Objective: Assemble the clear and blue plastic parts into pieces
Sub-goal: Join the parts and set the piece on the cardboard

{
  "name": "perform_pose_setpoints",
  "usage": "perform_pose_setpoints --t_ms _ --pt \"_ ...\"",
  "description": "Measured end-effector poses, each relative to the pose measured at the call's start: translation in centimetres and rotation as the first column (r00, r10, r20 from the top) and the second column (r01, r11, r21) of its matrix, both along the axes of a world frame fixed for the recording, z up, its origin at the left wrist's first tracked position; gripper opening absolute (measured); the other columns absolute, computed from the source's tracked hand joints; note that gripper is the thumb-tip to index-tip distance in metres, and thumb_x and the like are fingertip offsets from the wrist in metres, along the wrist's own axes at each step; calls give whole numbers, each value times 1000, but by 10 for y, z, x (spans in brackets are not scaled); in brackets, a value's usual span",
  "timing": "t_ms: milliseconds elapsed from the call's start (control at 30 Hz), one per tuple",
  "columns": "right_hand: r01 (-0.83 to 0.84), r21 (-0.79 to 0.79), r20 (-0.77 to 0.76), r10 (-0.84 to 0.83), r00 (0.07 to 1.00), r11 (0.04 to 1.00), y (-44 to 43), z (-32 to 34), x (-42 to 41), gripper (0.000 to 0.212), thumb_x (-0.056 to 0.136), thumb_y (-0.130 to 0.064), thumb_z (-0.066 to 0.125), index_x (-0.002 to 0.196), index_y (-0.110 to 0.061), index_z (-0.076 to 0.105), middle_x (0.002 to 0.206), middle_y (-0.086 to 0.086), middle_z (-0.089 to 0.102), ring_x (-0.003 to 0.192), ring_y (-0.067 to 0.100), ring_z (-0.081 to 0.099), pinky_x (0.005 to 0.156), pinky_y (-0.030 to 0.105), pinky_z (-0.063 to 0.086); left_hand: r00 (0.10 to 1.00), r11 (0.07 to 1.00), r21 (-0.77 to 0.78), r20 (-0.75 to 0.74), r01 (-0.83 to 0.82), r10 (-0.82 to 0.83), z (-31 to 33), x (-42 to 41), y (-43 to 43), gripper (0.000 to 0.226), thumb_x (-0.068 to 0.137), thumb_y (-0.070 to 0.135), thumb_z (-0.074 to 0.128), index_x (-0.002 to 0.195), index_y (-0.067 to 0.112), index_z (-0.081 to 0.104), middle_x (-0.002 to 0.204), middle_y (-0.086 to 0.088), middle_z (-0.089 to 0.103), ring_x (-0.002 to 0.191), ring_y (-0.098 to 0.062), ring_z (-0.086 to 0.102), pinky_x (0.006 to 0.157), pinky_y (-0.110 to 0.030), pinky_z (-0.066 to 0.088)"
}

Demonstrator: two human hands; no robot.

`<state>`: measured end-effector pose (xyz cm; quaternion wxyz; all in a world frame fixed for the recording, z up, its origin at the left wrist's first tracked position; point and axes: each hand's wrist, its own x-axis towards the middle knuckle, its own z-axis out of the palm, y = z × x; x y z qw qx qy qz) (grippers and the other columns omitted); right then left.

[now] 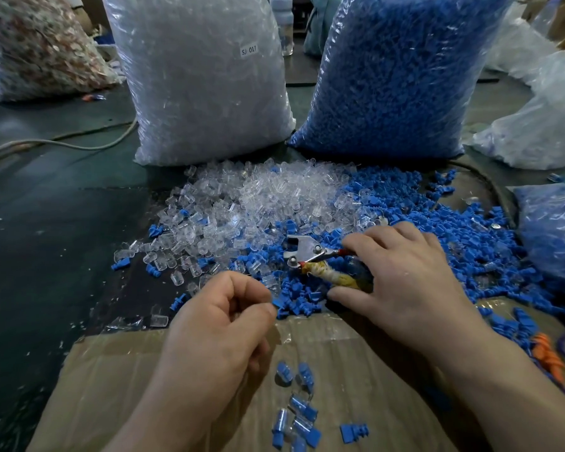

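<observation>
While right grip point(402, 272) holds pliers point(307, 249), blue parts point(294, 288) lie beneath.

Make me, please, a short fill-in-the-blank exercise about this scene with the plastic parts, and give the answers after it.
1. The metal tool is gripped by the ____ hand.
2. The bag labelled SJ 017 is full of ____ parts.
3. The other big bag, to its right, is full of ____ parts.
4. The assembled pieces lie on the ____.
Missing words: right; clear; blue; cardboard.
</observation>
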<state>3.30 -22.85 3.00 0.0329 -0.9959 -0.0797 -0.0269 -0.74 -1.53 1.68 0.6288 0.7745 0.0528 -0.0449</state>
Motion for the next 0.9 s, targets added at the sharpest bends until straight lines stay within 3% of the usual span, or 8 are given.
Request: perform_pose_setpoints --t_ms 133,233,300,433,533,633,733,900 --pt "-37 128 99 25 995 991 3 4 -11 61 80 -72 39 128 -35 52 121 -13 52 114 12 38 100 41 34 1000 1000 0 -9 15 -15 0 -1 -3 29 89 11 67 78 38 67 56 -6 66 44 -11 58 45 -16 47" --pt "-200 180 217 160 963 963 24 7 -29 40 86 -61 39 105 -34 62 97 -17 61 92 7 56 84 34 48 1000 999 33 22 -3 2 -2 -3 -7 25 87 15 68 82 39 66 58 -3 67 44 -9 58 44 -17 47" --pt "-302 136 190 275 943 943 36 6 -34 32 90 -53 36 92 -34 61 84 -15 60 80 11 57 77 33 45 997 995 103 74 14 -22 -3 -5 -8 24 87 18 68 85 41 65 61 1 69 46 -8 59 44 -17 47" --pt "-335 139 170 311 935 932 38 4 -36 32 94 -41 33 85 -27 60 77 -10 57 73 16 54 69 34 42 974 975 218 207 42 -88 0 -10 -8 18 80 31 67 91 46 63 69 8 70 49 -5 60 47 -15 48" --pt "-330 174 190 297 936 928 38 4 -38 29 94 -40 35 78 -26 55 71 -10 52 67 15 49 65 31 38 960 972 222 245 80 -135 1 -11 -7 19 80 36 69 94 48 65 78 15 71 65 -2 67 57 -11 51" --pt "-359 191 221 316 922 914 37 4 -38 29 95 -37 37 79 -24 57 72 -9 53 66 14 49 65 30 37 969 991 127 234 46 -75 3 -9 -5 14 78 46 62 91 46 67 68 13 69 54 2 61 50 -10 47" --pt "-418 188 241 371 897 889 38 6 -39 31 97 -34 37 82 -21 61 76 -6 56 70 17 52 67 33 45 978 983 162 176 82 -111 4 -5 0 36 69 65 50 82 36 66 54 10 60 45 1 50 45 -14 42" --pt "-359 310 124 337 933 880 42 10 -45 31 96 -44 31 78 -27 51 71 -13 49 69 7 44 64 25 37 962 975 155 199 160 -189 7 -4 4 39 79 65 50 77 30 64 55 8 58 48 0 49 44 -14 40"
